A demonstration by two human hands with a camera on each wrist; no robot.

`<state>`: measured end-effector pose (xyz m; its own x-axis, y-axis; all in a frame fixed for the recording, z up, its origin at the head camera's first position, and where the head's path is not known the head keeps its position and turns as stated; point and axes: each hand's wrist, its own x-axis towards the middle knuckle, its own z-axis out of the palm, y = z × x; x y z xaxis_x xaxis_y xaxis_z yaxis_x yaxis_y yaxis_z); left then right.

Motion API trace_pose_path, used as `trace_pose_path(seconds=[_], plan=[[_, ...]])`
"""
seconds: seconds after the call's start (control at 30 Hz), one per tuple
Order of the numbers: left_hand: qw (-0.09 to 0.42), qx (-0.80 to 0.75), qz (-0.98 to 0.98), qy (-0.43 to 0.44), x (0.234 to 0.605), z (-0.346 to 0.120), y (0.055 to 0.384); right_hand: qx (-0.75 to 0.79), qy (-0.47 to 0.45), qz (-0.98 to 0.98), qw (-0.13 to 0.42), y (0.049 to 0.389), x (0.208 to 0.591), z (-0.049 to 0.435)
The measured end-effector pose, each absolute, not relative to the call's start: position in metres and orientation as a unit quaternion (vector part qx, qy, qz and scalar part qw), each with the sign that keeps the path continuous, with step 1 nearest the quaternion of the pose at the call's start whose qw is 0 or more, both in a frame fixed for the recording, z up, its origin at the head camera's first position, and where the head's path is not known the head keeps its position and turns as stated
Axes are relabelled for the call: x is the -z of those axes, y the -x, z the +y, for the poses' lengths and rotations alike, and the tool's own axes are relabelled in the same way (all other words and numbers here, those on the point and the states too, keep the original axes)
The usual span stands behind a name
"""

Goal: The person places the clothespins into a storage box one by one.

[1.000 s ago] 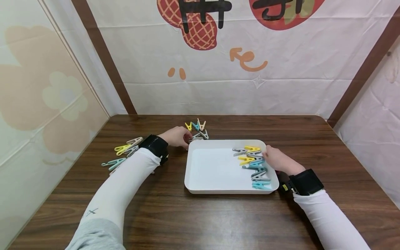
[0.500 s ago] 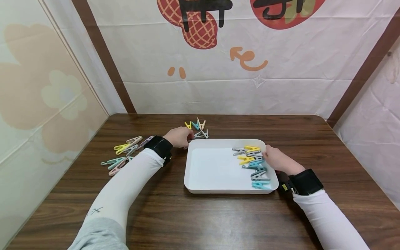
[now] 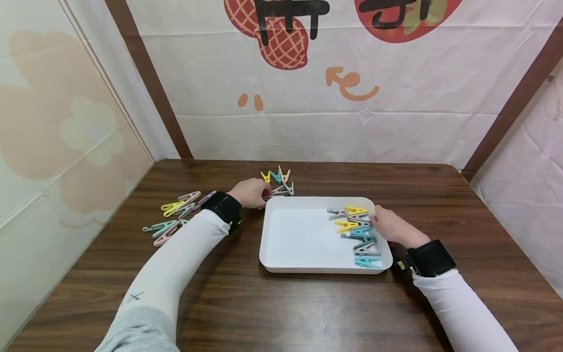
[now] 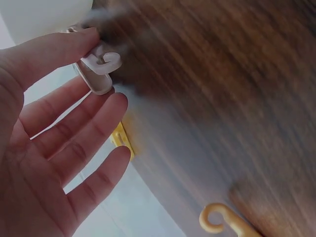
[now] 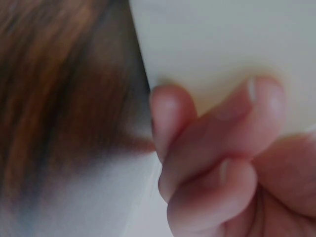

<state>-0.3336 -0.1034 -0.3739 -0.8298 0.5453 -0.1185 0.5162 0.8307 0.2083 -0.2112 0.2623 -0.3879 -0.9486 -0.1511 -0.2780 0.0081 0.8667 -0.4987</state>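
Note:
My left hand (image 3: 251, 192) is at the tray's far left corner, pinching a pale grey-beige clothespin (image 4: 101, 79) with a hooked end between thumb and fingers. The other fingers are spread in the left wrist view. A white tray (image 3: 290, 234) lies on the table, and my right hand (image 3: 393, 226) grips its right rim. In the right wrist view the fingers of the right hand (image 5: 217, 158) curl at the tray's edge. Inside the tray, along its right side, lie several yellow, grey and blue clothespins (image 3: 362, 238).
Behind the tray's left corner are several more clothespins (image 3: 275, 177), yellow, blue, cream and grey. Another group, with a yellow clothespin (image 3: 170, 209) and a pink clothespin (image 3: 164, 237), lies left of my left wrist. A printed cloth (image 3: 316, 137) hangs behind the wooden table (image 3: 299, 313).
Over the first half second my left hand has shifted slightly right, uncovering more of the left clothespins. Since then it has barely moved. My right hand and the tray stay in place.

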Motion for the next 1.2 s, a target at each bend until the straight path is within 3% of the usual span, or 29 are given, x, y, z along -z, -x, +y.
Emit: trace_pose_path(seconds=[0.3, 0.77, 1.2], plan=[[0.078, -0.136, 0.951, -0.266, 0.364, -0.116, 0.337, 0.256, 0.042, 0.954, 0.152, 0.208, 0.388, 0.262], [-0.013, -0.175, 0.93, -0.323, 0.333, -0.091, 0.328, 0.262, 0.042, 0.951, 0.16, 0.21, 0.39, 0.263], [0.018, -0.031, 0.905, -0.423, 0.337, -0.023, 0.306, 0.262, 0.032, 0.95, 0.164, 0.211, 0.388, 0.263]])
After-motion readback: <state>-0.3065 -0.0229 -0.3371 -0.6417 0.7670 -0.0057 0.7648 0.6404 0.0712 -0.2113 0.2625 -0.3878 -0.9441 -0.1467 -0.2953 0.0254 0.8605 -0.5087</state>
